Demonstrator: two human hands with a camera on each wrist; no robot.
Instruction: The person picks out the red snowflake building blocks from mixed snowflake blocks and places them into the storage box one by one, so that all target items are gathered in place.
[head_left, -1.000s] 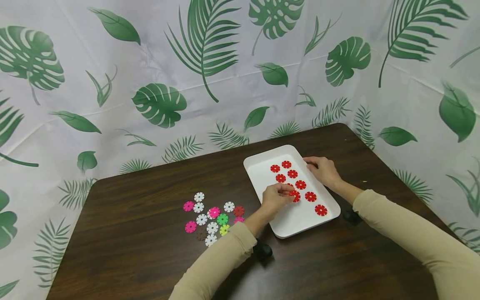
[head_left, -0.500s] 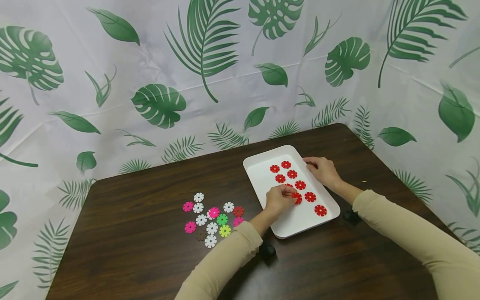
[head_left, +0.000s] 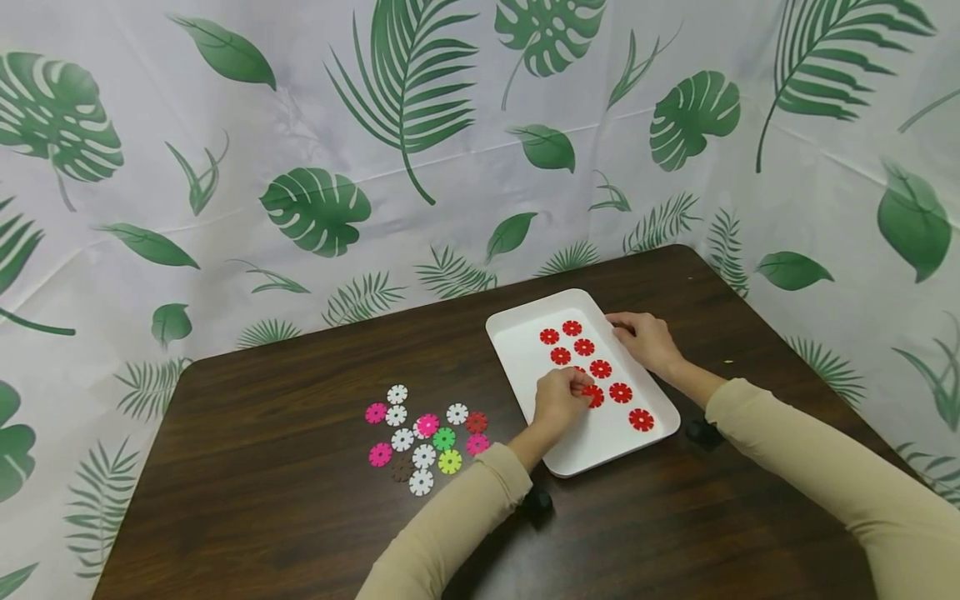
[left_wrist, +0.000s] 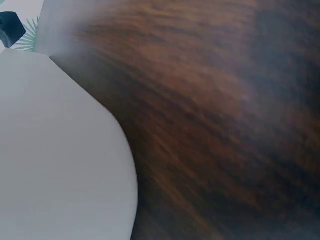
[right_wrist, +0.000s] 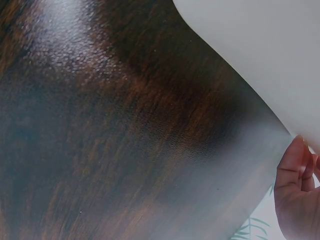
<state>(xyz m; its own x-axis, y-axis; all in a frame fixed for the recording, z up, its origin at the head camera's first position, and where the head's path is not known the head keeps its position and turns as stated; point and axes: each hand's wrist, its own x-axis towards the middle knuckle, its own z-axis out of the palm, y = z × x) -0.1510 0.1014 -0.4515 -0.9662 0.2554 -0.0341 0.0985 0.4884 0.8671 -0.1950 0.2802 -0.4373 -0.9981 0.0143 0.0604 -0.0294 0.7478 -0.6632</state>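
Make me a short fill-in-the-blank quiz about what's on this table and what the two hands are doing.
1. Every disc lying in the white tray is ____.
2. The right hand rests on the tray's ____ edge.
3. The left hand is over the ____.
4. The mixed-colour discs lie on the dark ____ table.

Missing words: red; right; tray; wooden

No readable text, label, brand, number or sign anywhere; white tray blank; leaf-print backdrop wordless
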